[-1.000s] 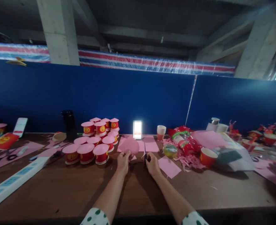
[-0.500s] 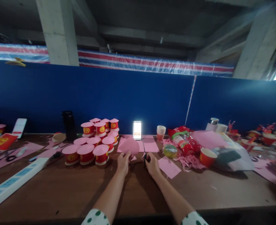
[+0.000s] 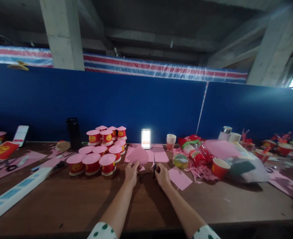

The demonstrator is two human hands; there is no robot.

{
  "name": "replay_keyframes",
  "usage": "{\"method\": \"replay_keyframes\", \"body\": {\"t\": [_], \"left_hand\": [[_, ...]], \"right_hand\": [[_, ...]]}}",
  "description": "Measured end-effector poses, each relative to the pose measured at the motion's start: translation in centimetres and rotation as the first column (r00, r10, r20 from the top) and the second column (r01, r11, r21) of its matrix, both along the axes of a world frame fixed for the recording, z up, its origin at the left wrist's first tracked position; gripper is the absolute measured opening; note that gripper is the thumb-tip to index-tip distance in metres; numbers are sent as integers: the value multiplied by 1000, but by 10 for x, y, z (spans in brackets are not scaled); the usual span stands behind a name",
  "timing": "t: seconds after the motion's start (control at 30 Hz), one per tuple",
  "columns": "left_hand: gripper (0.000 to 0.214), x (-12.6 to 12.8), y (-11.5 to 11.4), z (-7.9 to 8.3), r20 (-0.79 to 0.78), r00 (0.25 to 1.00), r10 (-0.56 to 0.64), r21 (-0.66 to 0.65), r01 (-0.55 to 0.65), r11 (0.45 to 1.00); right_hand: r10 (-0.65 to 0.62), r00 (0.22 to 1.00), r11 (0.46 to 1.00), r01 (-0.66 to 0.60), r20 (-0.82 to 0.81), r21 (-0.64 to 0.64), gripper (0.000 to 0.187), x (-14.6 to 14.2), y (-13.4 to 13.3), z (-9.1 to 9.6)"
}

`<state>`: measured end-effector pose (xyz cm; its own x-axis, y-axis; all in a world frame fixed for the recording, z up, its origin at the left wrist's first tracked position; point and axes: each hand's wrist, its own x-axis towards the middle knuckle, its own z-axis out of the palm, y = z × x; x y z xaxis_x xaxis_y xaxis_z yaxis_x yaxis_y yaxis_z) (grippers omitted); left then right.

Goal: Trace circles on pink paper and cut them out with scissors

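Note:
My left hand [image 3: 132,173] is closed on the lower edge of a round pink paper disc [image 3: 139,156], pinching it between thumb and fingers. In my right hand [image 3: 162,175] is a pair of scissors [image 3: 154,166], its blades pointing away from me, just right of the disc and apart from it. Pink paper sheets [image 3: 160,154] lie flat behind both hands. A smaller pink sheet [image 3: 180,178] rests by my right wrist. To the left stand several red paper cups [image 3: 91,168] turned upside down, with pink discs on top, some stacked.
A lit phone [image 3: 146,139] stands upright against the blue partition [image 3: 136,103]. On the right are a tape roll [image 3: 180,160], pink paper shreds [image 3: 202,174], a red cup [image 3: 220,167] and a red plastic package [image 3: 195,149]. A white power strip [image 3: 19,192] and black bottle [image 3: 73,133] are left.
Hardly anything differs. The scissors have shifted very slightly in my right hand, and the view has moved a little; the disc stays in my left hand.

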<state>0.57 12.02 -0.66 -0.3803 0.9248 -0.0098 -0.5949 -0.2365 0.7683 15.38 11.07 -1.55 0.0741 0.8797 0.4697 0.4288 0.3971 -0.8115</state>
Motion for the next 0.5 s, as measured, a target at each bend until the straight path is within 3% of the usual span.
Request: {"method": "replay_keyframes", "body": {"t": [0.5], "left_hand": [[28,0,-1,1,-11,1000,-6,3,6,1000]], "right_hand": [[-1,1000,997,3,-29,71,18,-1,-1,-1]]}}
